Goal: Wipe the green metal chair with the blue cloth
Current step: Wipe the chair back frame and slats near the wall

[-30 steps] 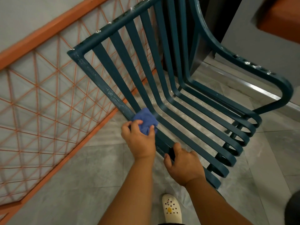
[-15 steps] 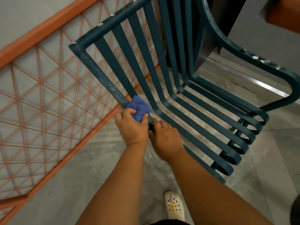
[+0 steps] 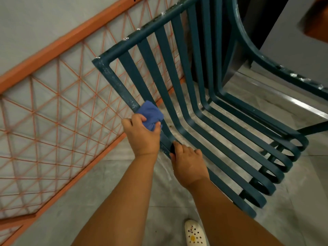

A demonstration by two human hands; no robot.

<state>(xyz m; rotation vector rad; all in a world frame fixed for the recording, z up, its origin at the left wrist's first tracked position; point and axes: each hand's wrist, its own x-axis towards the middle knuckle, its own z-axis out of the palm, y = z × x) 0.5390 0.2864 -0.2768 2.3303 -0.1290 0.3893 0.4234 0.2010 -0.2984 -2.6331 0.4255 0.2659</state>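
The floor [image 3: 113,189] is grey stone tile, dull and streaked, with a paler worn patch showing through the chair's slats. Along the left runs an orange railing [image 3: 58,45], its frame filled with a lattice of thin orange cord in triangles, set against a plain grey wall. On the far right a dark grey panel [image 3: 276,32] stands on the floor, and a metal strip runs along the floor beside it. At the near edge, a cream perforated clog [image 3: 195,234] rests on the tile.

The green metal chair [image 3: 193,96] fills the middle of the scene, slatted from back to seat, with the slat ends curled under at the near right. White flecks and chips dot its top rail and right armrest; the left frame bar looks scuffed and pale in places.

The left hand [image 3: 142,134] clutches the bunched blue cloth [image 3: 150,115], fingers and thumb curled into it, pressing it against the left frame bar about where the back bends into the seat. Just near of it, the right hand [image 3: 189,163] grips the same left edge of the chair, thumb on top and fingers wrapped under the bar. The two hands are close together but not touching.
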